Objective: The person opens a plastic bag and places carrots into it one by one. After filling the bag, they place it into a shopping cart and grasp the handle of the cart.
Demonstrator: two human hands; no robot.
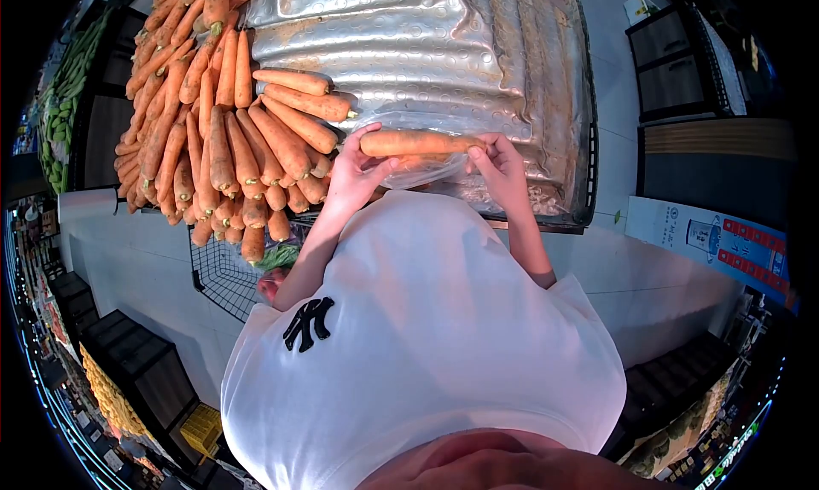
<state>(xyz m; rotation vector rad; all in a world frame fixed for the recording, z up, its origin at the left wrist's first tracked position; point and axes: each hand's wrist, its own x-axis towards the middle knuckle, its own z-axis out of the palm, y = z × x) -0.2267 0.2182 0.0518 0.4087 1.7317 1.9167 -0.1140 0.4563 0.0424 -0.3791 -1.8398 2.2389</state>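
Observation:
One orange carrot [418, 143] lies sideways between my two hands, above a clear plastic bag [418, 176]. My left hand [360, 168] has its fingers around the carrot's thick end. At the thin end, my right hand [496, 162] pinches the carrot between thumb and fingers. Part of another carrot shows through the bag under the held one. To the left is a large heap of carrots [213, 140], a few of them pointing toward my left hand. Silver padded sheeting [384, 55] covers the stand beneath.
A black wire basket [223, 272] with green produce and something red sits below the heap, near my left arm. The stand has a black rim [590, 106] on the right. Farther right are a blue and white box [708, 238] and dark cabinets [670, 59].

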